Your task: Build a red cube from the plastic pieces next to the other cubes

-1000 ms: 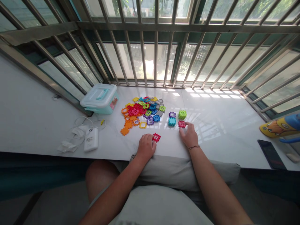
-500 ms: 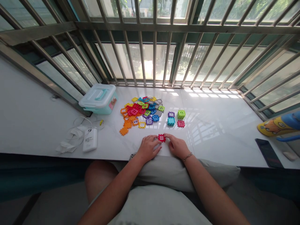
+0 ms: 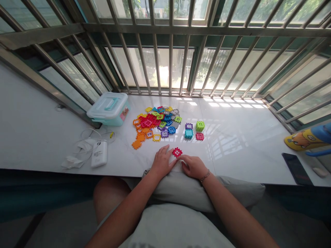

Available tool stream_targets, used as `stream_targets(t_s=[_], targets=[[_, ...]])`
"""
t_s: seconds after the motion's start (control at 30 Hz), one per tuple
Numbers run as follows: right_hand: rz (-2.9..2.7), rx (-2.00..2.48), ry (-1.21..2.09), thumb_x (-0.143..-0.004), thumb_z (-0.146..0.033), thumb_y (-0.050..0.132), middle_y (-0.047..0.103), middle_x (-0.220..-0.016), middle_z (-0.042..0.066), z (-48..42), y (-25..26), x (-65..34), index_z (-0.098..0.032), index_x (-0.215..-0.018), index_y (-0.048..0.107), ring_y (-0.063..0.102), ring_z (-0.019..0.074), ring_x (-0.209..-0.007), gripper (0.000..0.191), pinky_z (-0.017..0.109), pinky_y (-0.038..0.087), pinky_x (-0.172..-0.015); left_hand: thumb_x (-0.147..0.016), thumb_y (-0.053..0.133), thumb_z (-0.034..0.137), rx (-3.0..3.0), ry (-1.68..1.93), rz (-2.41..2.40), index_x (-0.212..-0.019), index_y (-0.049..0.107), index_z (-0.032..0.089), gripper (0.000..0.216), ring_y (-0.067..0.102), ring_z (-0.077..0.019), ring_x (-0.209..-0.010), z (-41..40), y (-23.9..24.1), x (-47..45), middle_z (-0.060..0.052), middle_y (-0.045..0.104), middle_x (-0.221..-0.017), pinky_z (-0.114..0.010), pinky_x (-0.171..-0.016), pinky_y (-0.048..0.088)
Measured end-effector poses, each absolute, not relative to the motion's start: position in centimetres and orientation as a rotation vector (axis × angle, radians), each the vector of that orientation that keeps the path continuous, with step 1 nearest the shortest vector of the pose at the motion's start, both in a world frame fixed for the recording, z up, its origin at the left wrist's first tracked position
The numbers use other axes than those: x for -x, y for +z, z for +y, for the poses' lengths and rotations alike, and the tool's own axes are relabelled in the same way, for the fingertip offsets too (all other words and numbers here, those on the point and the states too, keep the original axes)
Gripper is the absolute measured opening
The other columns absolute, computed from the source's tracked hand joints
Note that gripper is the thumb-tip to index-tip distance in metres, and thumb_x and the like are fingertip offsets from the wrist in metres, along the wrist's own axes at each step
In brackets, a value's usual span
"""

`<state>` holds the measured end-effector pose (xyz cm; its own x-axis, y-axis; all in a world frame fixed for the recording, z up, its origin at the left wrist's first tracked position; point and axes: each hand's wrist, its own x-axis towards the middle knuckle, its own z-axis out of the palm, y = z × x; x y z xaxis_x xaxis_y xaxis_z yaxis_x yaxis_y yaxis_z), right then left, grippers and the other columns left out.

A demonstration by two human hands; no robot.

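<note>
- At the far left of the counter (image 3: 232, 151) lie a white power bank (image 3: 99, 153) with its cable, and behind it stands a pale lidded box (image 3: 108, 109).
- Next comes the heap of coloured tiles (image 3: 155, 124), spread flat; to its right stand a purple tile (image 3: 189, 126), a teal block (image 3: 188, 134), a green cube (image 3: 200, 125) and a red tile (image 3: 199, 136), close together.
- The left hand (image 3: 162, 162) rests on the counter, fingers loosely spread, its fingertips touching the red window tile (image 3: 177, 152); it does not pinch it.
- The right hand (image 3: 193, 166) lies just beside, fingers curled, its grip holding nothing that I can see.
- I judge that the step is placing this tile; the next move needs a firm pinch on its edges.
- A dark phone (image 3: 296, 168) lies at the far right.
</note>
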<state>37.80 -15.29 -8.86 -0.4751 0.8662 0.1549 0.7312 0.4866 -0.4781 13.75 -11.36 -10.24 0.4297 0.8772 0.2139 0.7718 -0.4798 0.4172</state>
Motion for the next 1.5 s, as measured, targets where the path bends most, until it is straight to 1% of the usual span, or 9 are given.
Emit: stream_targets(t_s=[0.2,0.4,0.57,0.8,1.13,1.2,1.27,1.37,1.5], targets=[[-2.266,1.371,0.374,-0.107,-0.03,0.055,0.074,-0.139,0.006,-15.2,-9.4,-37.1,-0.029,-0.133,0.064,0.077,0.021,-0.112,0.027,0.031,0.06,-0.091,-0.095,0.075,0.048,-2.397,0.641,1.451,-0.148,0.06,0.022,0.06,0.052,-0.0384,-0.147,-11.3,-10.6,-13.7,-0.019,0.053,-0.163,-0.058,-0.12,0.047],[-2.181,1.573,0.32,-0.101,-0.05,0.072,0.067,-0.147,0.012,-14.5,-9.6,-36.6,-0.027,-0.143,0.057,0.077,0.0255,-0.109,0.051,0.034,0.062,-0.08,-0.097,0.072,0.037,-2.397,0.63,1.43,-0.134,0.068,0.024,0.04,0.055,-0.0362,-0.143,-11.4,-10.3,-13.7,-0.016,0.058,-0.155,-0.055,-0.117,0.049],[-2.156,1.557,0.351,-0.104,-0.047,0.068,0.071,-0.139,0.009,-14.4,-9.6,-36.7,-0.028,-0.132,0.062,0.076,0.0247,-0.111,0.034,0.034,0.063,-0.082,-0.099,0.069,0.036,-2.429,0.608,1.396,-0.137,0.069,0.029,0.039,0.055,-0.0352,-0.143,-11.4,-9.7,-13.7,-0.014,0.057,-0.156,-0.055,-0.116,0.049],[-2.055,1.605,0.331,-0.1,-0.045,0.072,0.07,-0.139,0.01,-14.1,-10.0,-36.9,-0.029,-0.135,0.059,0.075,0.0274,-0.114,0.041,0.038,0.063,-0.086,-0.097,0.07,0.033,-2.396,0.637,1.409,-0.136,0.067,0.024,0.04,0.056,-0.0346,-0.142,-11.3,-10.1,-13.7,-0.015,0.06,-0.154,-0.055,-0.116,0.049],[-2.008,1.551,0.376,-0.102,-0.043,0.069,0.073,-0.129,0.009,-13.9,-10.4,-37.3,-0.027,-0.123,0.061,0.074,0.0264,-0.113,0.027,0.039,0.062,-0.09,-0.096,0.069,0.029,-2.388,0.652,1.423,-0.132,0.065,0.024,0.036,0.058,-0.0337,-0.141,-11.3,-10.1,-13.8,-0.014,0.063,-0.151,-0.053,-0.115,0.05],[-1.984,1.516,0.388,-0.102,-0.044,0.068,0.072,-0.133,0.009,-14.1,-10.3,-37.3,-0.027,-0.118,0.062,0.075,0.0234,-0.105,0.024,0.036,0.062,-0.086,-0.096,0.069,0.029,-2.384,0.65,1.425,-0.133,0.064,0.023,0.037,0.058,-0.0336,-0.141,-11.2,-10.1,-13.8,-0.014,0.063,-0.151,-0.053,-0.115,0.049],[-1.929,1.513,0.389,-0.102,-0.047,0.068,0.071,-0.136,0.01,-14.3,-10.1,-37.5,-0.027,-0.115,0.062,0.073,0.018,-0.084,0.024,0.033,0.061,-0.077,-0.096,0.069,0.029,-2.378,0.655,1.426,-0.135,0.063,0.023,0.039,0.058,-0.0333,-0.141,-11.3,-10.1,-13.8,-0.015,0.064,-0.15,-0.053,-0.116,0.049],[-1.785,1.532,0.324,-0.102,-0.05,0.069,0.071,-0.136,0.01,-14.3,-9.8,-38.5,-0.026,-0.11,0.06,0.057,0.0101,-0.058,0.027,0.031,0.056,-0.064,-0.097,0.068,0.028,-2.37,0.651,1.435,-0.136,0.062,0.022,0.04,0.058,-0.032,-0.142,-11.4,-10.1,-13.8,-0.014,0.064,-0.15,-0.051,-0.118,0.048],[-1.486,1.602,0.137,-0.097,-0.051,0.076,0.071,-0.134,0.009,-13.5,-9.3,-40.8,-0.025,-0.108,0.055,0.052,0.0084,-0.055,0.035,0.029,0.052,-0.062,-0.099,0.069,0.043,-2.375,0.583,1.506,-0.141,0.06,0.023,0.047,0.052,-0.0319,-0.149,-11.5,-10.1,-13.8,-0.015,0.058,-0.159,-0.056,-0.129,0.036]])
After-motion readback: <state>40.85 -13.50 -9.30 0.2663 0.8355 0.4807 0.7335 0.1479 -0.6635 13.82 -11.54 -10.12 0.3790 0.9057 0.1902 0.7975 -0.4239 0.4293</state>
